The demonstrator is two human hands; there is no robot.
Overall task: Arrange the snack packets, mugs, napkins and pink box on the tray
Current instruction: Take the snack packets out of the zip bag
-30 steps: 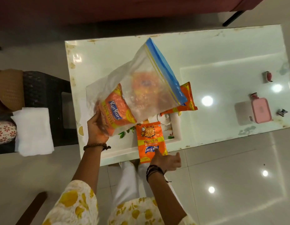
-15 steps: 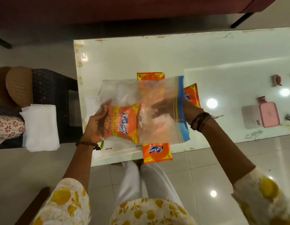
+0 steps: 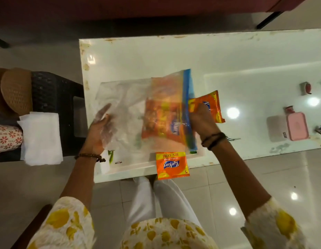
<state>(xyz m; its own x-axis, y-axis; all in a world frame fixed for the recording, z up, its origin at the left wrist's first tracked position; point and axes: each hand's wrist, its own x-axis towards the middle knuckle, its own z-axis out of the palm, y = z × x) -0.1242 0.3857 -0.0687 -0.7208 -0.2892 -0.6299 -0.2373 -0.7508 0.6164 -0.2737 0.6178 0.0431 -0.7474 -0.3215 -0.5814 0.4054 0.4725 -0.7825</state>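
A clear zip bag (image 3: 125, 105) with a blue seal strip is held level over the white tray (image 3: 134, 170). My left hand (image 3: 98, 130) grips its closed end, fingers showing through the plastic. My right hand (image 3: 201, 121) is at the bag's blue mouth, its fingers reaching in to an orange snack packet (image 3: 161, 121) inside the bag. Just past the mouth a second orange packet (image 3: 212, 105) lies, partly behind my right hand. A third packet (image 3: 172, 165) rests on the tray's near rim and hangs over the table edge. The pink box (image 3: 298, 128) sits far right on the table.
White napkins (image 3: 41, 137) lie on a black stool left of the white table (image 3: 174, 54), beside a mug (image 3: 7, 139) with a red flower print and a brown woven object (image 3: 16, 88). Small objects (image 3: 306, 88) sit near the pink box. My legs are below the table's near edge.
The bag has swung from tilted up to level over the tray. My right hand left the packet on the near rim and went into the bag; the packet inside has shifted toward the blue mouth.
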